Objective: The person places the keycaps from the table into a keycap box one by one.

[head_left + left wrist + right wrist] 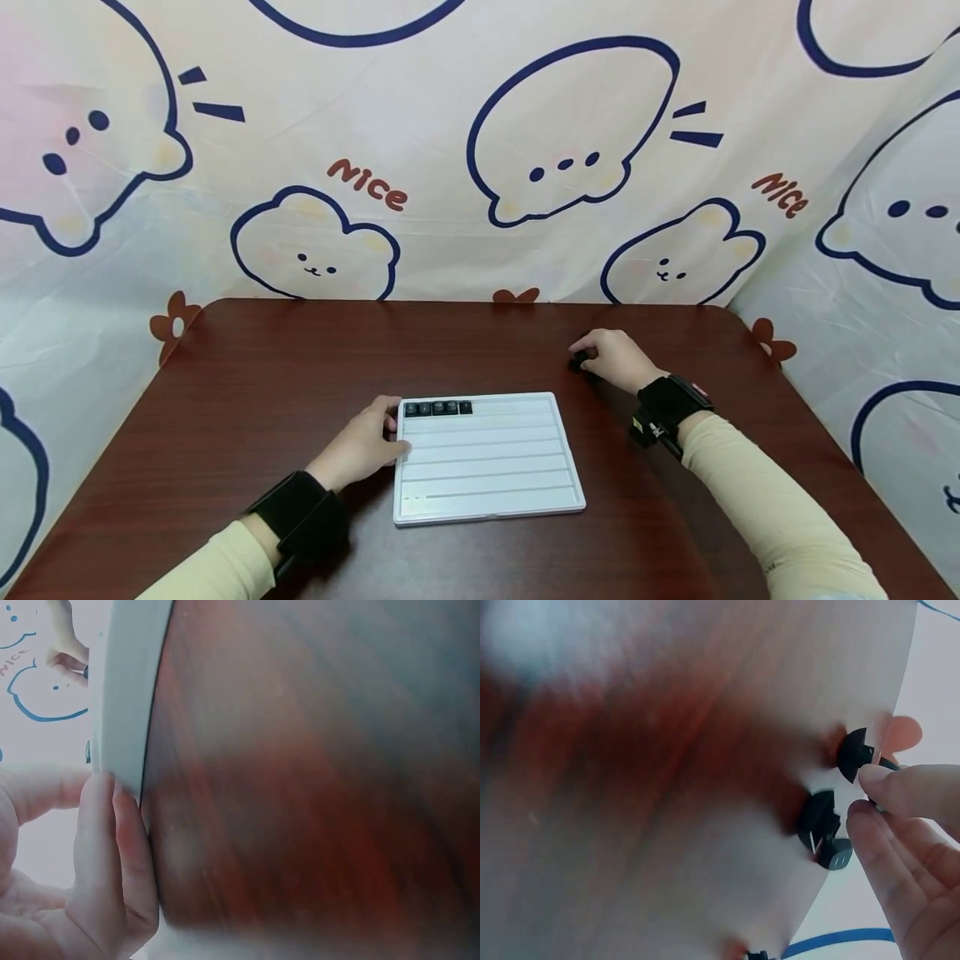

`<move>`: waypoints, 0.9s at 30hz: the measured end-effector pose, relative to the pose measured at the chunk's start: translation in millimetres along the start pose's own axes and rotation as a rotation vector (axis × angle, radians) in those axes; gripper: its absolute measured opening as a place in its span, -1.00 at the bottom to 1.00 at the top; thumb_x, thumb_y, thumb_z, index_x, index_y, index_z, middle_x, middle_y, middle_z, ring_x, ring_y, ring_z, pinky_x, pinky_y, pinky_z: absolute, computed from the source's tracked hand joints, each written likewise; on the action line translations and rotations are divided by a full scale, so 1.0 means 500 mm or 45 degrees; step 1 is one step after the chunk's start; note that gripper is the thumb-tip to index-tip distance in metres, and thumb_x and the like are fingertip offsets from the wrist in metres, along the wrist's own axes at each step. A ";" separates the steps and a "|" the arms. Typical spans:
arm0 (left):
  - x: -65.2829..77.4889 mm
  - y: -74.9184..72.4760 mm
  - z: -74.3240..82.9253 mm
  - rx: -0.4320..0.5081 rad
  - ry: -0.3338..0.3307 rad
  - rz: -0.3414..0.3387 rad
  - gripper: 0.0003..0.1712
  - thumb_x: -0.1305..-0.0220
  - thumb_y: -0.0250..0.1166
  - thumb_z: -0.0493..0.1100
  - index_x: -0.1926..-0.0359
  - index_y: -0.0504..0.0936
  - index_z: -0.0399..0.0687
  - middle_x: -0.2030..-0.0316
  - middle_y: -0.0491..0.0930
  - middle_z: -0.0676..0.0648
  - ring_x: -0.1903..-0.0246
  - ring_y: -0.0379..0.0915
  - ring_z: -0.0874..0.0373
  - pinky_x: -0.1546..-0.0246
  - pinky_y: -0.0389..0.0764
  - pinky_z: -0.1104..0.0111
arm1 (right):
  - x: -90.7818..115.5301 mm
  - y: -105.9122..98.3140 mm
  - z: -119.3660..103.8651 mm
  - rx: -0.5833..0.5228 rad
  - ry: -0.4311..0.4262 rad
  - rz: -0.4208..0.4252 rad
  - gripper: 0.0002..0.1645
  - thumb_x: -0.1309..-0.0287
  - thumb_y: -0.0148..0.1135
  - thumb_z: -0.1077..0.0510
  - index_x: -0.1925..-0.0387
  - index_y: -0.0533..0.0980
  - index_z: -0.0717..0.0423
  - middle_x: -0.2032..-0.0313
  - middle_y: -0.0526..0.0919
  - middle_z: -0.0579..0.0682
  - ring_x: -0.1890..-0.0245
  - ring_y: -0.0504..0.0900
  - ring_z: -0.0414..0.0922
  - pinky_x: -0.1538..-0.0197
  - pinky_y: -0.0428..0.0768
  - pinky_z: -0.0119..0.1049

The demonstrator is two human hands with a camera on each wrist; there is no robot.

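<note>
A white rectangular keyboard-shaped tray (487, 468) with raised ridges lies on the table. Several black keycaps (438, 408) stand in a row at its top left corner. My left hand (362, 446) grips the tray's left edge, thumb on top; the left wrist view shows its fingers against the white side wall (124, 712). Farther back on the right, my right hand (618, 358) has thumb and forefinger together at small black keycaps (578, 360). In the right wrist view a dark piece, mostly hidden, shows between those fingertips (866, 825). Other loose keycaps (834, 853) lie just beside them.
The dark brown wooden table (300, 358) has rounded far corners. A pale cloth (435, 125) with cartoon outlines hangs behind it and along both sides. Black bands (303, 517) are strapped round both wrists.
</note>
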State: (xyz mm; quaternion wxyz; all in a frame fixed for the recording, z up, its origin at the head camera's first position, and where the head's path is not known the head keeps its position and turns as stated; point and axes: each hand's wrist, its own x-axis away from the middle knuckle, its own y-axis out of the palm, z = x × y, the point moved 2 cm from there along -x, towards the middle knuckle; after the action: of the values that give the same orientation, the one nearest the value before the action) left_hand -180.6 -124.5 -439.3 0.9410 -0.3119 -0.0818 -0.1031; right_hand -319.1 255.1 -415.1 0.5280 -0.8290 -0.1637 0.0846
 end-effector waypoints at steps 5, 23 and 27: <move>-0.002 -0.003 -0.001 0.008 0.003 -0.005 -0.19 -0.23 0.43 -0.39 -0.43 0.27 -0.39 0.16 0.45 -0.18 0.41 0.45 0.10 0.42 0.53 0.30 | 0.009 0.008 -0.012 -0.012 -0.025 0.013 -0.65 -0.23 0.33 0.42 -0.05 0.69 0.27 0.09 0.64 0.17 0.17 0.52 0.04 0.09 0.56 -0.10; -0.004 -0.003 -0.002 -0.021 -0.009 -0.012 -0.21 -0.24 0.43 -0.37 -0.41 0.28 -0.39 0.19 0.44 -0.16 0.45 0.44 0.11 0.44 0.50 0.32 | 0.033 0.021 -0.073 -0.057 -0.135 -0.043 -0.64 -0.23 0.39 0.33 -0.07 0.69 0.20 0.00 0.68 0.12 0.17 0.59 -0.06 0.14 0.59 -0.20; -0.004 -0.003 -0.001 -0.021 -0.008 -0.010 -0.20 -0.23 0.44 -0.37 -0.42 0.28 -0.39 0.20 0.44 -0.17 0.44 0.44 0.11 0.44 0.49 0.31 | 0.038 0.025 -0.080 -0.071 -0.148 -0.049 -0.64 -0.23 0.41 0.31 -0.07 0.69 0.19 -0.02 0.68 0.13 0.17 0.59 -0.06 0.14 0.59 -0.19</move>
State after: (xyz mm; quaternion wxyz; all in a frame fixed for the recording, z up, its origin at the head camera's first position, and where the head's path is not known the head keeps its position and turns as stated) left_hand -182.9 -125.7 -439.2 0.9377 -0.3197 -0.0850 -0.1064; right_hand -286.3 223.2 -408.9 0.4958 -0.8338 -0.2124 0.1178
